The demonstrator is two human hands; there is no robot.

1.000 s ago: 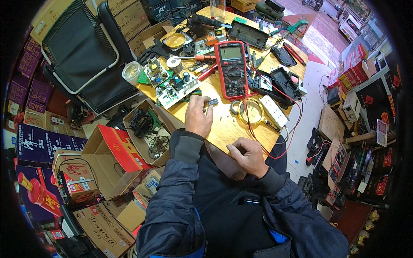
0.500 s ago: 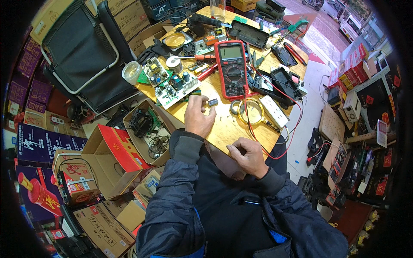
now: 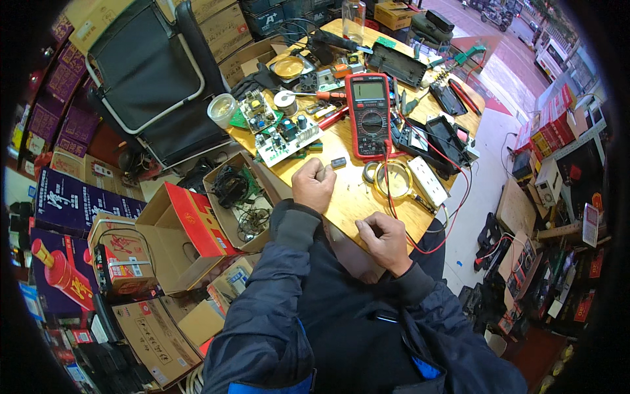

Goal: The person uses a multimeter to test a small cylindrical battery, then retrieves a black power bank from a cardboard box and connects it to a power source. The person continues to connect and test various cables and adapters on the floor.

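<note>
My left hand [image 3: 314,186] rests at the table's near left edge with its fingers curled into a loose fist; nothing shows in it. Just beyond its knuckles a small dark cylindrical component [image 3: 338,162], like a capacitor, lies on the wood, apart from the hand. My right hand [image 3: 384,243] is closed at the near edge, thumb over the curled fingers, with no object showing. Farther back stands a red multimeter [image 3: 367,118] with its display lit. Its red lead [image 3: 392,197] loops past my right hand. A white circuit board [image 3: 286,140] lies beyond my left hand.
On the wooden table [image 3: 348,207] are a yellow-rimmed magnifier [image 3: 394,180], a white power strip [image 3: 428,180], a solder spool [image 3: 285,102], and an opened black casing [image 3: 396,64]. Open cardboard boxes [image 3: 172,246] stand left of the table; a black folding chair [image 3: 147,82] stands behind them.
My left hand has drawn back from the small component and its fingers have curled in. The component stays on the table. The whole view has shifted slightly; my right hand stays closed.
</note>
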